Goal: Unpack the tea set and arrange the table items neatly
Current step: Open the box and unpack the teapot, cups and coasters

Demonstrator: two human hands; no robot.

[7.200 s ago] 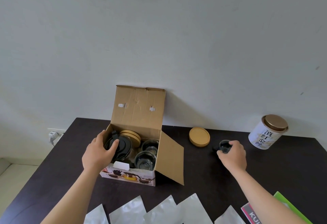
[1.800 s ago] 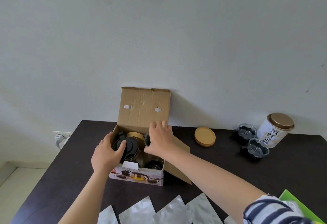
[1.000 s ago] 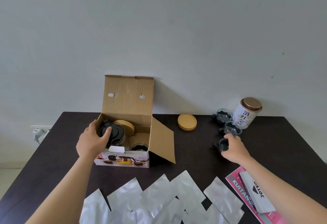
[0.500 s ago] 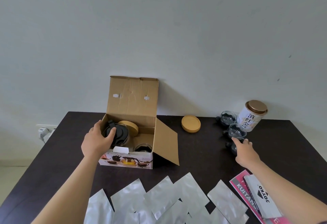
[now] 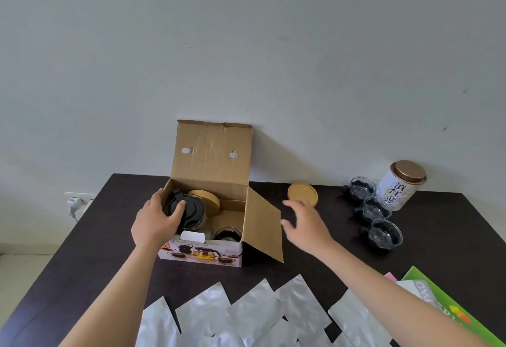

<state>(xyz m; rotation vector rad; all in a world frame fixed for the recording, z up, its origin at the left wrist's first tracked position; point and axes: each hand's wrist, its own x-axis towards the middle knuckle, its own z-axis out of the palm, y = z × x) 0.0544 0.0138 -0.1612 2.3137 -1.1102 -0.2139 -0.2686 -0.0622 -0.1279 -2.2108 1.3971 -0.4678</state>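
Left hand (image 5: 154, 222) curled over black-lidded glass teapot (image 5: 189, 211) inside open brown cardboard box (image 5: 216, 196), thumb on lid. Right hand (image 5: 308, 224) holding nothing, fingers spread, in air just right of box's side flap. Glass cup (image 5: 226, 233) in box's near right corner. Three glass cups (image 5: 375, 208) in row well right of box, beside white tea tin (image 5: 401, 185). Round wooden coasters (image 5: 302, 198) between box and cups. Silver foil pouches (image 5: 246, 313) in front of box on dark table (image 5: 451, 250).
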